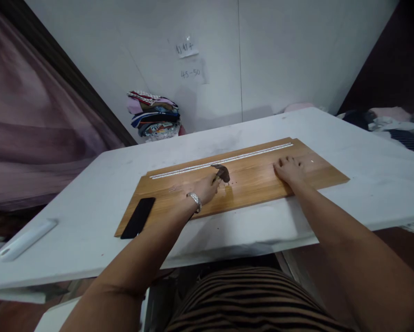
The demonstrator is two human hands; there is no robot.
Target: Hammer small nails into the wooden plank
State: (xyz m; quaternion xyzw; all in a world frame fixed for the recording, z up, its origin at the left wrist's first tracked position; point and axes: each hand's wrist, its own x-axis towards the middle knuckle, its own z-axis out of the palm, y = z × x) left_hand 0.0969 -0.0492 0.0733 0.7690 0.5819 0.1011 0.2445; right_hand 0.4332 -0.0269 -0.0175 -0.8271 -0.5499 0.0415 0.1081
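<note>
My left hand, with a silver bracelet at its wrist, is closed round the handle of a claw hammer. The dark hammer head is just above a small nail in the wood-grain board; whether they touch I cannot tell. Small dark marks dot the board around that spot. My right hand lies on the right part of the board, fingers apart and holding nothing. A few thin nails appear to lie on the board left of my left hand.
A black phone rests on the board's left end, and a long white strip runs along its far side. The white table carries a white elongated object at left. Folded cloths are stacked against the wall behind.
</note>
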